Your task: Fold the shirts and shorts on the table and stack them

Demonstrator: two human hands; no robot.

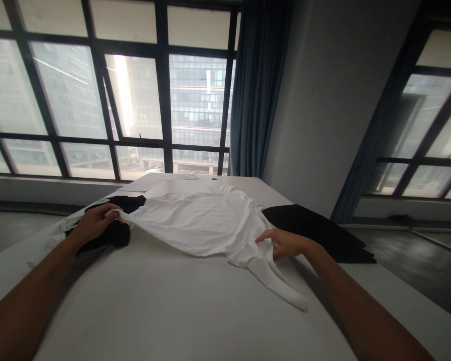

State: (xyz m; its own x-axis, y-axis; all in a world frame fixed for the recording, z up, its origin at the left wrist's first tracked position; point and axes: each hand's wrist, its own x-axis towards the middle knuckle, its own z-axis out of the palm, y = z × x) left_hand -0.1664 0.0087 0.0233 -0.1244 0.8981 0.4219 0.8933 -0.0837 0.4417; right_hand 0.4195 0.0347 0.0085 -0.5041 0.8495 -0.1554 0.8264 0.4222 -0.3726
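Note:
A white garment [198, 223] lies spread across the white table [165, 311], one sleeve trailing toward me at the right. My left hand [93, 223] pinches the garment's left corner and holds it just above a black garment [114, 220]. My right hand [283, 243] rests on the white garment's right side near the sleeve, fingers gripping the fabric.
Another black cloth [315, 230] lies flat at the table's right edge. Papers [150, 181] sit at the far end near the large windows [135, 95]. A blue curtain [257, 85] hangs behind. The floor drops away on both sides of the table.

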